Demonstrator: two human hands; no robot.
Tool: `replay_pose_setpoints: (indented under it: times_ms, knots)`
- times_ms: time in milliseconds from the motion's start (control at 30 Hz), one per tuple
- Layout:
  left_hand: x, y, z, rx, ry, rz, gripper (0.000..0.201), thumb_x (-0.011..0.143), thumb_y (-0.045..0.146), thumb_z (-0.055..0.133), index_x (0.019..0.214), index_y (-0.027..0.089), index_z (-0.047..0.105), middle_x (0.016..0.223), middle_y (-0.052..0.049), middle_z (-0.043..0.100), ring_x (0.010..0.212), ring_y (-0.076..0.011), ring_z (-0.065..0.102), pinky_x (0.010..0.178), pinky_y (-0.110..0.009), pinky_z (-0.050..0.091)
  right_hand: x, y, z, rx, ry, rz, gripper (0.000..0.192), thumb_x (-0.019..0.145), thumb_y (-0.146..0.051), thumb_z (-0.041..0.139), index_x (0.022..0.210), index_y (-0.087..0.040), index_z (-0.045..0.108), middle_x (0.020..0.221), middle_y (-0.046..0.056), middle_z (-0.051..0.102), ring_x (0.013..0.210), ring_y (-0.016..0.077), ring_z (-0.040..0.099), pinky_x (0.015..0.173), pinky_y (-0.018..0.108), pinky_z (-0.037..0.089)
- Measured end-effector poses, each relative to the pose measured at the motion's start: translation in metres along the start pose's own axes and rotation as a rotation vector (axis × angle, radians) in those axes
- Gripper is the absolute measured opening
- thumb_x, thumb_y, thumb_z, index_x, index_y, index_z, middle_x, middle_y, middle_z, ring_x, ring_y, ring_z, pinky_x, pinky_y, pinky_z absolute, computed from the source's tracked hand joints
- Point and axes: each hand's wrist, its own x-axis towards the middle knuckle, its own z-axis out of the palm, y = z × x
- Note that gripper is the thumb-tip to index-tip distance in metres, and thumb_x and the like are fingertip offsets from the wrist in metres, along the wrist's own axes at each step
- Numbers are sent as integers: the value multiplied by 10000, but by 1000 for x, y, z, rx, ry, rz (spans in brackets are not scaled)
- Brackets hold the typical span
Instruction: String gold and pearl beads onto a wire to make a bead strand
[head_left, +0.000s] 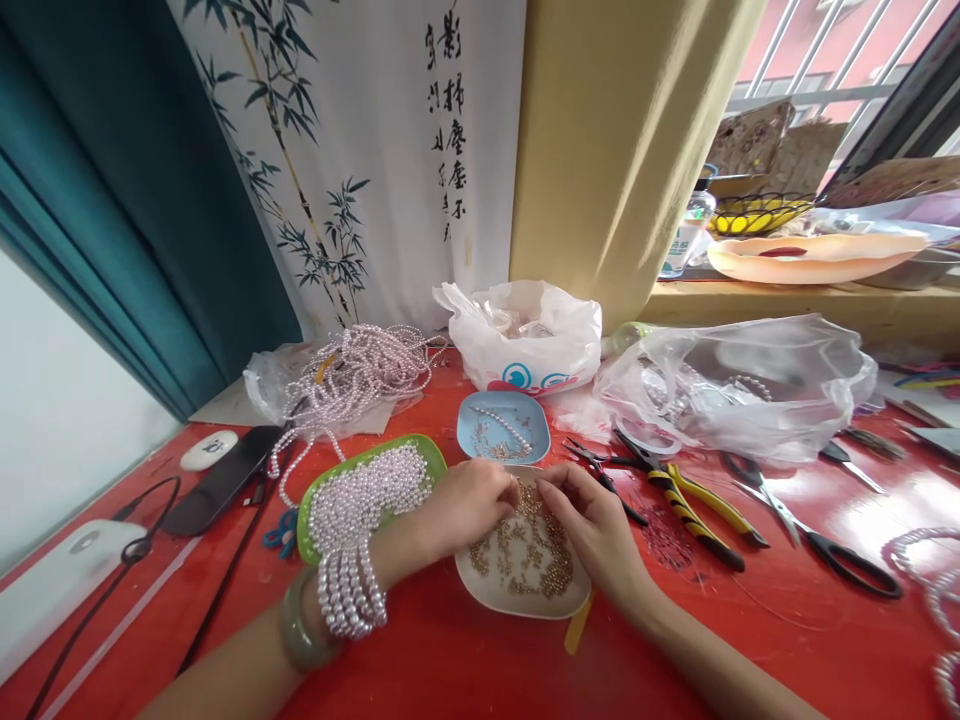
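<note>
My left hand [469, 505] and my right hand [589, 520] meet fingertip to fingertip over a white dish [480, 592] filled with small gold metal pieces [529, 550]. Each hand pinches something tiny between thumb and finger; I cannot tell what it is. Several loops of a pearl strand [349, 590] wrap my left wrist beside a green bangle [300, 630]. That strand runs up into a green dish [431, 455] heaped with pearl beads. A blue dish [469, 430] with a short pearl string and gold bits lies just beyond my hands.
Yellow-handled pliers [694, 505], small cutters [600, 465] and black scissors [817, 540] lie right of the dishes on the red table [450, 660]. Plastic bags [525, 335] and a heap of pearl strands [360, 370] sit behind. A phone [221, 480] and cables lie left.
</note>
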Motion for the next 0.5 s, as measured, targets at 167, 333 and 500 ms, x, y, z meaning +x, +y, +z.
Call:
replay_pose_setpoints:
  times_ms: [167, 333, 500]
  knots:
    - [-1, 2, 1, 31, 3, 31, 127, 722, 198, 523, 775, 219, 637, 799, -23, 634, 802, -190, 558, 679, -285, 408, 0, 0, 0, -3, -3, -10, 155, 793, -295, 453, 702, -178, 497, 636, -14, 495, 570, 114, 432, 522, 217, 356]
    - [-1, 3, 0, 38, -10, 24, 106, 723, 216, 523, 748, 205, 625, 795, -24, 621, 801, -190, 549, 657, -279, 402, 0, 0, 0, -2, 4, -7, 150, 791, -290, 457, 699, -179, 498, 621, -20, 489, 558, 111, 427, 511, 213, 350]
    - [-1, 3, -2, -59, 3, -17, 117, 715, 226, 503, 731, 190, 612, 812, -36, 634, 789, -188, 560, 661, -276, 403, -1, -2, 0, -3, 7, -1, 151, 791, -295, 455, 702, -182, 501, 624, -19, 492, 571, 115, 431, 516, 212, 350]
